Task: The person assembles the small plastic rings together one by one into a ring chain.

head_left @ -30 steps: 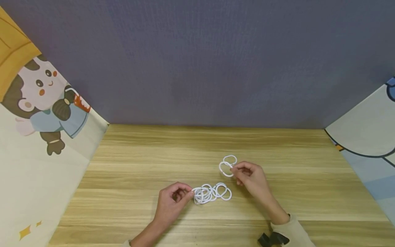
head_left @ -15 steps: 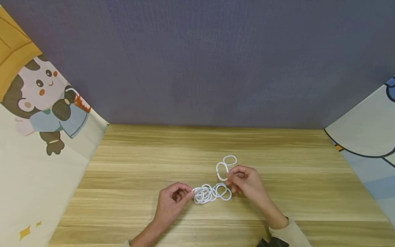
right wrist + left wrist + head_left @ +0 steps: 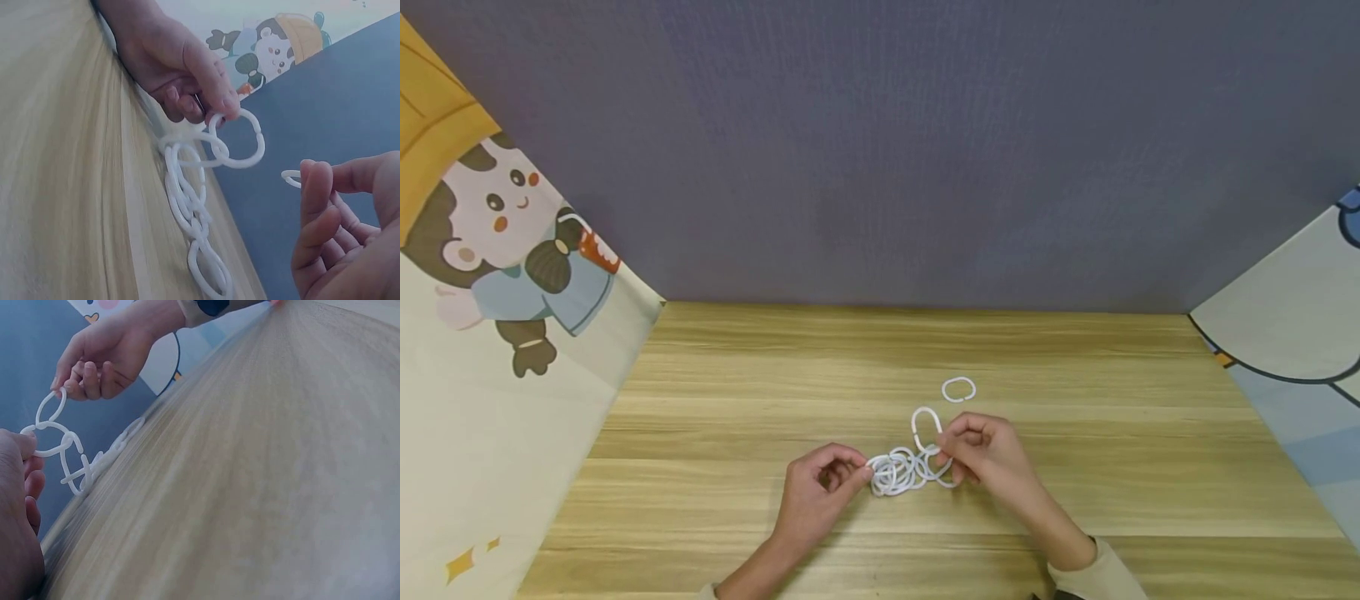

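My left hand [image 3: 818, 493] pinches the end link of a chain of white plastic links [image 3: 891, 490] between thumb and forefinger. That gripped end link [image 3: 241, 164] is looped through its neighbour in the right wrist view, and the rest of the chain hangs down to the tabletop. Thumb and forefinger of my right hand [image 3: 992, 457] pinch a single white link [image 3: 915, 427], a C-ring with a small gap in its side. This link stands raised over the right part of the chain, overlapping it in the head view. My right fingers partly hide the chain's far right link.
One loose white link [image 3: 943, 389] lies farther back on the wooden table [image 3: 737, 375]. A dark blue-grey panel [image 3: 880, 167] rises behind the table, with cartoon-printed panels [image 3: 497, 400] at left and right.
My right hand has brought its link toward me and to the left, from beside the loose link to the chain's right part. The left hand has stayed in place.
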Tool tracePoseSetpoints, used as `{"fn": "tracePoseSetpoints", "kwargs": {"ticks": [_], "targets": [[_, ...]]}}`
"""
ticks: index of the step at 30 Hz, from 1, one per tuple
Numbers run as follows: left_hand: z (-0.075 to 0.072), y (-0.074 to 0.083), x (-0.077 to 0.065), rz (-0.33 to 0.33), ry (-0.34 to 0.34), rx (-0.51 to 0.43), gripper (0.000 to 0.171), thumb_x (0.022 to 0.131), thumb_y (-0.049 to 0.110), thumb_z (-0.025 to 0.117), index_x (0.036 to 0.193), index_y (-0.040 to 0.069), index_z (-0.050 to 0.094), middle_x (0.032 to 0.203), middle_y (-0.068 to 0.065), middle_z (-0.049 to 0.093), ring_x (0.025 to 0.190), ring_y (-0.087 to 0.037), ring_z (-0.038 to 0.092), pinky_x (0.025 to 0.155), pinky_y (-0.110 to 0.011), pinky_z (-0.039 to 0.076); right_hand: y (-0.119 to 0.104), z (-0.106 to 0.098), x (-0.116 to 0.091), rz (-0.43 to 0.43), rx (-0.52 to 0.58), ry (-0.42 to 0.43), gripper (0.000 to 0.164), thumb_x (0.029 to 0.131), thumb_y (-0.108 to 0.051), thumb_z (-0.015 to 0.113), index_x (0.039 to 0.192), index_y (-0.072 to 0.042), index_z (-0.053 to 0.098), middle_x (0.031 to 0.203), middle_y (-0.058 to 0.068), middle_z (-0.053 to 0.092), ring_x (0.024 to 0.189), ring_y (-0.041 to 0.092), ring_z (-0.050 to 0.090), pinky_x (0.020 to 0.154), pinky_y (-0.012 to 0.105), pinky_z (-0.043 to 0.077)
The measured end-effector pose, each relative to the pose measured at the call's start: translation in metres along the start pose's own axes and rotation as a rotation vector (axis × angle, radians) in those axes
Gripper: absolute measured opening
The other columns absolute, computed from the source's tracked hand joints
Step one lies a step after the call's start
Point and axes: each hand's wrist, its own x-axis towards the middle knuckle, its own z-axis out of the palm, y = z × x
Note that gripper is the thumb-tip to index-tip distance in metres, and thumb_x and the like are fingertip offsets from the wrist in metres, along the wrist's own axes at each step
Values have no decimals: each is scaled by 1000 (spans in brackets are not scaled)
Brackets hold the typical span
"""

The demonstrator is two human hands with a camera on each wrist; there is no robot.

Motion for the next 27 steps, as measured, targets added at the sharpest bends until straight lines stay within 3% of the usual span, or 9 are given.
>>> {"fn": "tracePoseSetpoints", "kwargs": {"ticks": [10,27], "targets": [[2,0,4,-7,13,8,15,88,-2,90,92,8,79,78,-1,72,67,-1,56,54,-16,46,-6,8,-3,-7,6,-54,21,103,-5,73,104,16,69,81,10,78,56,8,62,45,19,42],[2,0,4,4,0,12,15,89,-2,90,93,9,80,78,-2,72,66,0,55,54,-16,46,-6,23,-8,33,11,-86,21,102,-6,74,105,15,69,84,16,78,55,8,62,46,17,42]]}}
